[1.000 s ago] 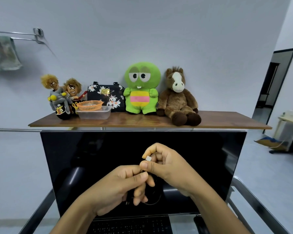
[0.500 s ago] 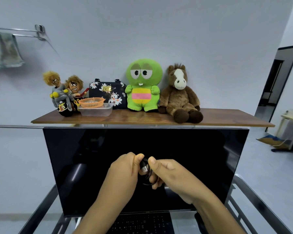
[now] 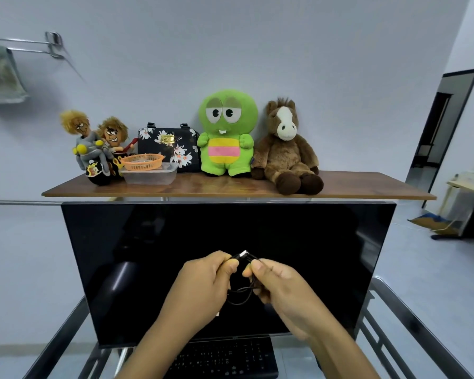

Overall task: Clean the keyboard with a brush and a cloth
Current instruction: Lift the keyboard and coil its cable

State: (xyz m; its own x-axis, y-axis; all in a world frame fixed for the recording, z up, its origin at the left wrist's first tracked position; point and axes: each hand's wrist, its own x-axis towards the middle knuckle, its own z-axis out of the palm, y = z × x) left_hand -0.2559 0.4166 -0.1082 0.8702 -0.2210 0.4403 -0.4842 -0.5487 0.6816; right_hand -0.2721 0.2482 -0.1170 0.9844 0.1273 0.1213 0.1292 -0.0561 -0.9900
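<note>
keyboard (image 3: 225,359) lies flat at the 6 o'clock edge of the view, just below the bottom edge of the monitor (image 3: 148,255). its long axis runs from 9 to 3 o'clock, with the keys facing up, and both forearms partly hide it. both hands are raised in front of the dark screen, a little below centre and close together. the left hand (image 3: 203,283) rises from 7 o'clock with its back to the camera, fingers curled in and thumb and forefinger pinching a thin black cable (image 3: 238,296). the right hand (image 3: 282,285) comes in from 5 o'clock with its thumb on top and its fingers curled round the same cable. the cable's silver plug (image 3: 242,253) sits at 12 o'clock of the two fists, between the fingertips; which way it points cannot be told. a loop of cable hangs between the palms. above the monitor, a wooden shelf (image 3: 367,191) carries a green plush (image 3: 227,132) and a horse plush (image 3: 285,149).
</note>
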